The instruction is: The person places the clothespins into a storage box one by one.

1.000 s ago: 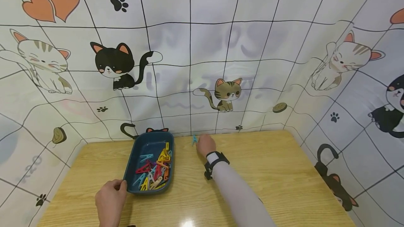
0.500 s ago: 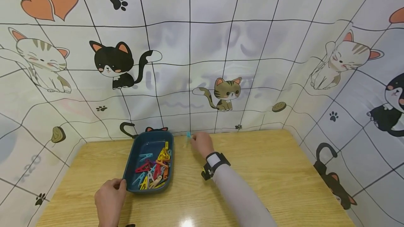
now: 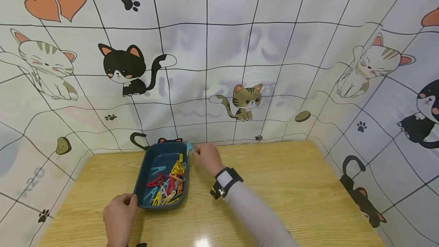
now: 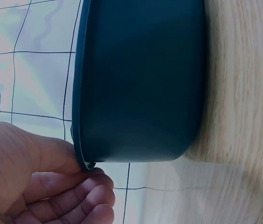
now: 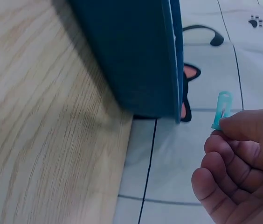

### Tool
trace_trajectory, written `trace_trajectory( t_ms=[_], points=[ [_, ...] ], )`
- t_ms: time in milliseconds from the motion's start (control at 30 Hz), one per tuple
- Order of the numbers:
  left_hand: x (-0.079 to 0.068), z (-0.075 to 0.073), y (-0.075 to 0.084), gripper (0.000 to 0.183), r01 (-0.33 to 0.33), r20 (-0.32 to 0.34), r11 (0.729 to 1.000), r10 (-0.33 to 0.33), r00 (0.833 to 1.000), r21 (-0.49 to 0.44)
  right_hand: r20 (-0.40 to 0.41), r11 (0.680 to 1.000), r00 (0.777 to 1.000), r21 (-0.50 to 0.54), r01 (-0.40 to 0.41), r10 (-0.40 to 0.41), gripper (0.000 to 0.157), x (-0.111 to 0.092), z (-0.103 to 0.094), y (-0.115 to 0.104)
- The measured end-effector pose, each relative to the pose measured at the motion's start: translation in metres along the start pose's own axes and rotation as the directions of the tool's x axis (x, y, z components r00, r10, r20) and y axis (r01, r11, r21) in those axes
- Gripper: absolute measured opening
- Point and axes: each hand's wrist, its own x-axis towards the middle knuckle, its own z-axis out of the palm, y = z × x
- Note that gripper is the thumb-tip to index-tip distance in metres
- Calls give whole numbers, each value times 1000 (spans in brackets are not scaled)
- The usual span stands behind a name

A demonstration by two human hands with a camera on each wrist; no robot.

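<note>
A dark blue plastic basin [image 3: 164,151] stands on the table, with several coloured clothespins [image 3: 171,186] heaped mostly in its near half. My left hand [image 3: 120,216] pinches the basin's near left rim between thumb and index finger; the left wrist view shows the thumb over the rim [image 4: 78,116]. At the far right corner of the basin, my right hand [image 3: 208,158] holds a light blue clothespin [image 5: 224,105] between thumb and index finger. In the right wrist view, this clothespin is apart from the basin wall [image 5: 136,56], and the other fingers are loosely curled.
The wooden table [image 3: 267,186] extends to the right of the basin and in front of it. A white cloth wall [image 3: 192,87] printed with cats and grid lines rises behind the table's back edge and along both sides. A black wrist strap [image 3: 229,181] sits on the right wrist.
My right hand has moved left along the table's back edge, carrying the light blue clothespin to the basin's far right corner. The left hand and the basin stay in place.
</note>
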Motion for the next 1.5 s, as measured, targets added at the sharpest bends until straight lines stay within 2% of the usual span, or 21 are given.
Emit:
trace_trajectory(
  t_ms=[100, 233, 533, 700, 833, 1067, 1233, 1500],
  points=[
    [0, 0, 0, 16, 1, 3, 1000, -1, 1000, -1, 42, 1000, 999, -7, -3, 4, 29, -1, 2, -10],
    [0, 0, -1, 16, -2, 10, 1000, 2, 1000, 0, 89, 999, 996, -40, 6, -3, 29, -2, 4, -22],
    [1, 1, -1, 16, 13, 14, 1000, -13, 1000, -2, 126, 978, 986, -165, 125, -105, 44, -4, 16, -40],
    [1, 0, -1, 17, 27, 26, 1000, -27, 999, 1, 171, 956, 977, -237, 170, -132, 41, -6, 20, -50],
    [0, 0, -1, 17, 22, 25, 1000, -22, 999, 6, 211, 945, 969, -272, 182, -126, 33, -6, 23, -56],
    [0, 0, 0, 17, 20, 24, 1000, -20, 999, 6, 273, 921, 956, -335, 198, -107, 30, -6, 27, -64],
    [0, 0, 0, 18, 31, 30, 999, -31, 999, 8, 286, 917, 951, -338, 212, -114, 24, -8, 30, -67],
    [0, 0, 1, 18, 45, 32, 999, -46, 998, 11, 244, 924, 956, -301, 236, -165, 22, -10, 33, -62]
  ],
)
